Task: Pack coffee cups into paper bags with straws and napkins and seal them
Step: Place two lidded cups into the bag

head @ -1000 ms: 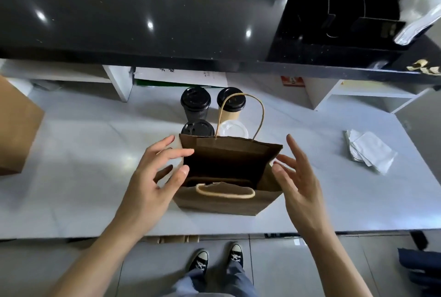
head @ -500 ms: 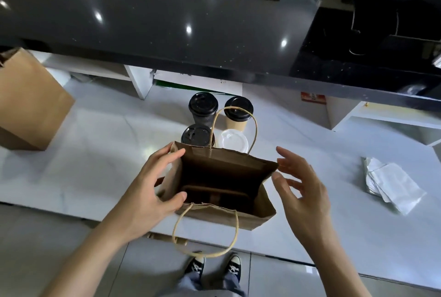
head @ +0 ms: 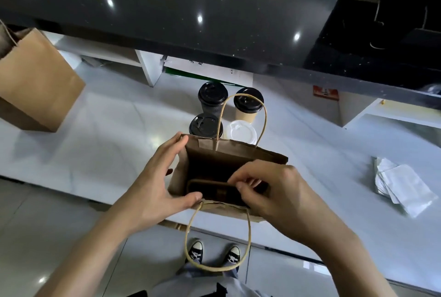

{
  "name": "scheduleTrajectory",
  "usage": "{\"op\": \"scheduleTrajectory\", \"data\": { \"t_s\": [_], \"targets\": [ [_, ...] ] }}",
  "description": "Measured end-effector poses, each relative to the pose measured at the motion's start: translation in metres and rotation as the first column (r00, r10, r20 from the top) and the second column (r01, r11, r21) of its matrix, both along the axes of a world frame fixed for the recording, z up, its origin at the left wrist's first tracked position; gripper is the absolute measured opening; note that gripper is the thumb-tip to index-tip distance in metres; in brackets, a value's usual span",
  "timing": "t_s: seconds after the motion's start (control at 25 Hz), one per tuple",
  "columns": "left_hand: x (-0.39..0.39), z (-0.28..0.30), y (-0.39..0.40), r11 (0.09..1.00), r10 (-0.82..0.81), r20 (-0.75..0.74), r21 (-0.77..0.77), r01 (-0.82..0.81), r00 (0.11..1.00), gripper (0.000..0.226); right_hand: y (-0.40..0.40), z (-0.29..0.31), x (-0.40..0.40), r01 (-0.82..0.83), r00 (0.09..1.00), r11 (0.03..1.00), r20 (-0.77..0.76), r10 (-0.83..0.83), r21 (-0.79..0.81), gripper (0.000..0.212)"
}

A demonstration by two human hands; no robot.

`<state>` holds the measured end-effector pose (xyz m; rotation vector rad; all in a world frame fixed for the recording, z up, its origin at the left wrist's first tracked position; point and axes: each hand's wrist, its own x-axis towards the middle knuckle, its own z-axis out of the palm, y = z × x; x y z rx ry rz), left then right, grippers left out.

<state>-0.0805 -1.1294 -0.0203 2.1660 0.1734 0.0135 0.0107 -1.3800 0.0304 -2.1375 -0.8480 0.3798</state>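
1. Your left hand (head: 152, 186) grips the left side of the open paper bag (head: 238, 153), fingers on its far corner, thumb on the near rim.
2. Your right hand (head: 274, 191) reaches into the bag's mouth and pinches the brown cardboard insert (head: 210, 189) inside.
3. That bag stands at the near edge of the surface (head: 107, 134), one handle hanging over the edge.
4. Four lidded cups (head: 212, 98) cluster just behind it.
5. Napkins (head: 401, 184) lie toward the right edge; a second bag (head: 35, 81) stands at the left.
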Motion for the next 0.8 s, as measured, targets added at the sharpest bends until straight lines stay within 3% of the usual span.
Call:
{"op": "scheduleTrajectory", "data": {
  "t_s": [0.08, 0.16, 0.28, 0.4, 0.52, 0.8],
  "targets": [
    [0.002, 0.0, 0.0, 1.0, -0.019, -0.002, 0.002, 0.019, 1.0, 0.108, 0.02, -0.004, 0.006, -0.135, 0.991, 0.949, -0.029, 0.132, -0.284, 0.023],
    [0.002, -0.001, 0.001, 0.999, -0.032, -0.003, 0.0, 0.032, 0.999, 0.11, 0.041, -0.016, 0.014, -0.217, 0.976, 0.83, -0.091, 0.199, -0.514, 0.031],
    [0.001, -0.004, 0.003, 0.999, -0.039, 0.005, 0.009, 0.039, 0.999, 0.113, 0.062, -0.035, 0.028, -0.336, 0.942, 0.645, -0.239, 0.237, -0.687, 0.039],
    [0.0, -0.005, 0.004, 0.999, -0.049, 0.009, 0.016, 0.049, 0.999, 0.114, 0.066, -0.048, 0.039, -0.398, 0.917, 0.529, -0.32, 0.237, -0.749, 0.05],
    [-0.001, -0.005, 0.005, 0.998, -0.056, 0.008, 0.019, 0.056, 0.998, 0.114, 0.064, -0.058, 0.042, -0.435, 0.9, 0.436, -0.371, 0.227, -0.788, 0.046],
    [0.0, -0.003, 0.004, 0.996, -0.072, 0.002, 0.044, 0.072, 0.997, 0.116, 0.072, -0.065, 0.046, -0.438, 0.899, 0.401, -0.396, 0.189, -0.805, 0.038]
  ]
}}
